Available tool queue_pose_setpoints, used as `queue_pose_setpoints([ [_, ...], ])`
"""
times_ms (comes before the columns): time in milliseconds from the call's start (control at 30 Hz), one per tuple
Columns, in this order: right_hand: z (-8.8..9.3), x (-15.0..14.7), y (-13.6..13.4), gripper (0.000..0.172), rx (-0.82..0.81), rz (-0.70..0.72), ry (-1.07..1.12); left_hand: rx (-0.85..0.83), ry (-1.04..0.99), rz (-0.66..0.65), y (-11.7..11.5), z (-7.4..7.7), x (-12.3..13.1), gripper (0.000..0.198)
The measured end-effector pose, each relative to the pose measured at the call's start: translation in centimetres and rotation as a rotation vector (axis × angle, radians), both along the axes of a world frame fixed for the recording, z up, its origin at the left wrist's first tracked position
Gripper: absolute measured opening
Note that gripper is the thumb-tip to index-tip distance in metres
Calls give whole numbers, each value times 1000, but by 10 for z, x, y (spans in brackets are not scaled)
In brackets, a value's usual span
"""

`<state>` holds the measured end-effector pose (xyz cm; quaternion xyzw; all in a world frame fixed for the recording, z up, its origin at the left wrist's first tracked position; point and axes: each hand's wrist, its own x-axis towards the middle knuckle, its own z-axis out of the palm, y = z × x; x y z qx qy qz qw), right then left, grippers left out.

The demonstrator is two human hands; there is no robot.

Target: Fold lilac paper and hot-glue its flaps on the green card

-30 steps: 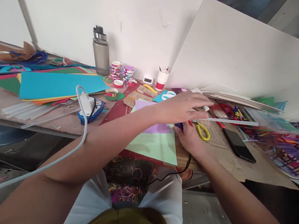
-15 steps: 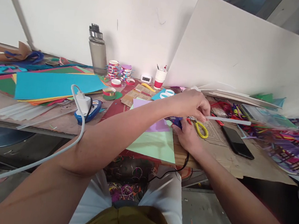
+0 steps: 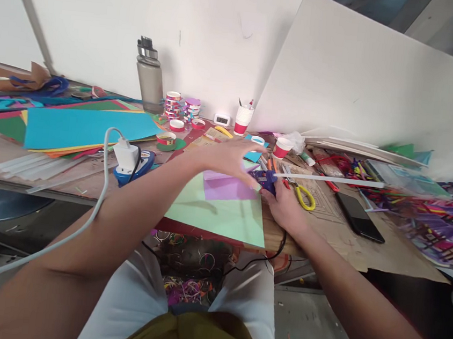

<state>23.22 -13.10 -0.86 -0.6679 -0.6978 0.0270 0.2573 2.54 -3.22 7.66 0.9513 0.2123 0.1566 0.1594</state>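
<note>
My right hand (image 3: 285,205) is closed around a blue glue gun (image 3: 264,180) near the front edge of the table. A long white glue stick (image 3: 330,179) sticks out of the gun toward the right. My left hand (image 3: 227,159) hovers with its fingers spread just above a folded purple paper (image 3: 227,187), holding nothing. The purple paper lies on a light green sheet (image 3: 221,215). Yellow-handled scissors (image 3: 306,195) lie just right of my right hand.
A black phone (image 3: 359,217) lies on brown cardboard at the right. A charger on a blue power strip (image 3: 132,159), stacked coloured sheets (image 3: 85,125), a grey bottle (image 3: 149,78), tape rolls (image 3: 180,105), red cups (image 3: 243,120) and a leaning white board (image 3: 373,82) fill the table.
My left hand let go of the white glue stick and moved left over the purple paper. The stick stays in the glue gun held by my right hand.
</note>
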Motion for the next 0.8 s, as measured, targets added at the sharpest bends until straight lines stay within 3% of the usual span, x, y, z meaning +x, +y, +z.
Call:
queue_pose_setpoints([
  [133, 3, -3, -1, 36, -14, -21, -13, -111, 187, 96, 21, -24, -42, 81],
  [300, 4, -3, 1, 33, -33, -55, -40, -117, 171, 239, 29, -43, -49, 22],
  [467, 4, -4, 1, 30, -31, -75, -72, -181, -66, 356, 26, -44, -48, 30],
  [700, 5, -5, 1, 32, -44, -89, -91, -304, 172, 130, 28, -42, -65, 49],
  [800, 4, -4, 1, 32, -46, -98, -87, -324, 113, 155, 32, -47, -68, 38],
])
